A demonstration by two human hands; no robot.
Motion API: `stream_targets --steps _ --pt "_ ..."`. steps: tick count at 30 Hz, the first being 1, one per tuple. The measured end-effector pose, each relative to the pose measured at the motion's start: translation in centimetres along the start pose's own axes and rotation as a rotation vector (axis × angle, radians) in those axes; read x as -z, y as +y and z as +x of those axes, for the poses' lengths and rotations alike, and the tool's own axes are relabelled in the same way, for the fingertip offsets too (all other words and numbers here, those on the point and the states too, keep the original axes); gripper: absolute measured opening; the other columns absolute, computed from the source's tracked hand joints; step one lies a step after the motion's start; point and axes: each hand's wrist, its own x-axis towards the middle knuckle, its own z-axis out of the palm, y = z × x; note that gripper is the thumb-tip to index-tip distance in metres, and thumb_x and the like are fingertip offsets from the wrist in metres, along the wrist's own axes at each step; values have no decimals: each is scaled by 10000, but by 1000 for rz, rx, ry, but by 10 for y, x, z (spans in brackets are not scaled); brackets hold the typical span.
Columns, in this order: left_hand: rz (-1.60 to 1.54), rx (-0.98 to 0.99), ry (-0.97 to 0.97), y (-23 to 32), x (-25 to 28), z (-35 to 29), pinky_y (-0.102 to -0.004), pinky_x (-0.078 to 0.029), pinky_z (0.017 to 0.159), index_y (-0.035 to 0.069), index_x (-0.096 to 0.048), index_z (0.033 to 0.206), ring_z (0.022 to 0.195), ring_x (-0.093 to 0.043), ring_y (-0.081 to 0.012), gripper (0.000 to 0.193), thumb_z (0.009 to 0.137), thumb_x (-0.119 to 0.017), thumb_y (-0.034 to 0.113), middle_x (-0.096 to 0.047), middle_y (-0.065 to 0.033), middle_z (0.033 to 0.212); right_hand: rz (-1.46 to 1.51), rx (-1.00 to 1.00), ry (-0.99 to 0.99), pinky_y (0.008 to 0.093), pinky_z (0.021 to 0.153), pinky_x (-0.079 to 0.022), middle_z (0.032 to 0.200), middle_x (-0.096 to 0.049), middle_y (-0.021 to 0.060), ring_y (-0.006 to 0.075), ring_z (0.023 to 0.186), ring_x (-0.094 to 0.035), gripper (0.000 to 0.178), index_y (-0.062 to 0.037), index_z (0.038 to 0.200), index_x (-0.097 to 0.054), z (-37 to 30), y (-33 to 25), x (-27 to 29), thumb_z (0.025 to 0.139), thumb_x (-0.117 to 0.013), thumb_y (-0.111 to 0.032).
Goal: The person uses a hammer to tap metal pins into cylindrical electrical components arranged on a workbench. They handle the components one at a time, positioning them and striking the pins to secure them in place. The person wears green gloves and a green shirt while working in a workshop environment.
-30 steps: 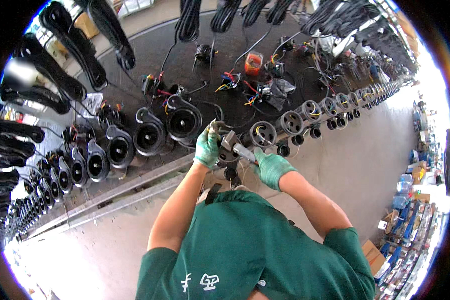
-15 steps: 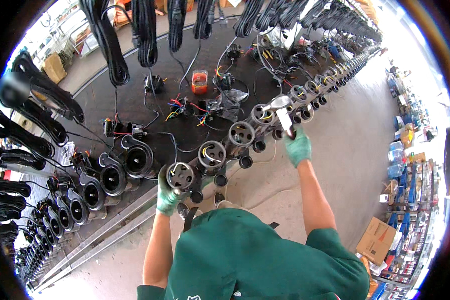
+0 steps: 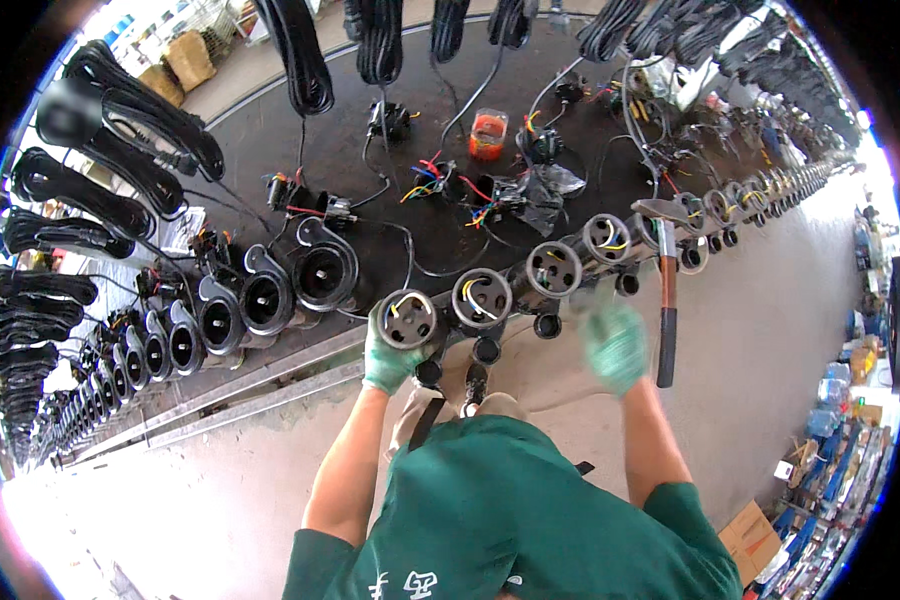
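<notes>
My left hand (image 3: 388, 358), in a green glove, is wrapped round the side of a black round pump-like housing (image 3: 407, 320) at the near end of a row. The housing's face has several holes, and a short yellow wire end sticks out of it. My right hand (image 3: 613, 342), also gloved in green, is smeared by motion in front of the row, apart from the hammer. The hammer (image 3: 667, 290) hangs with its metal head over the row and its brown and black handle pointing down. Beside the held part stands another housing (image 3: 482, 298) with white and yellow wires.
Scroll-shaped black housings (image 3: 325, 278) line the bench's left edge. Coiled black cables (image 3: 295, 55) hang above. On the dark bench top (image 3: 425, 120) lie an orange-filled clear container (image 3: 488, 135), wired parts (image 3: 440, 182) and a plastic bag (image 3: 553, 188). A cardboard box (image 3: 750, 540) sits lower right.
My right hand has let go of the hammer and moved away to its left; the hammer now hangs on the row. My left hand stays on the end housing. The whole view has shifted.
</notes>
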Motion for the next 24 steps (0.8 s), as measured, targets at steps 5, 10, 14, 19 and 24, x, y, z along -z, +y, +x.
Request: stream_targets --steps 5,10,14,19,24 --pt "-632 24 40 12 -11 39 -379 -521 1040 56 -376 1447 1203 -602 -238 996 652 -969 141 -571 -116 1358 -147 279 -706 475 995 -528 1421 -513 252 422 1143 -640 498 -21 1413 -517 3 -80 -128 932 -585 -131" --pt "-467 282 134 -4 -7 71 -346 -530 931 41 -417 1345 1073 -607 -182 765 789 -918 206 -621 -86 1238 -344 117 -787 479 952 -550 1486 -431 280 411 1108 -659 558 -44 1473 -434 22 -100 -193 929 -558 -65" --pt "-570 395 184 -34 -17 78 -362 -561 820 64 -420 1350 947 -634 -195 707 825 -883 163 -649 -107 1145 -341 188 -589 517 864 -577 1385 -493 267 428 1030 -689 472 -43 1307 -477 41 -101 -200 851 -585 15" --pt "-633 462 195 -21 -12 84 -368 -574 738 66 -412 1381 894 -650 -208 717 837 -869 159 -658 -124 1131 -325 204 -587 515 901 -566 1442 -461 290 443 1085 -669 482 -46 1316 -470 50 -105 -204 856 -609 -8" --pt "-501 522 174 -10 -8 92 -363 -560 720 8 -422 1385 828 -644 -217 739 841 -874 224 -669 -120 1090 -306 167 -553 522 921 -558 1434 -473 294 468 1068 -668 435 -57 1317 -474 51 -100 -214 897 -584 -30"
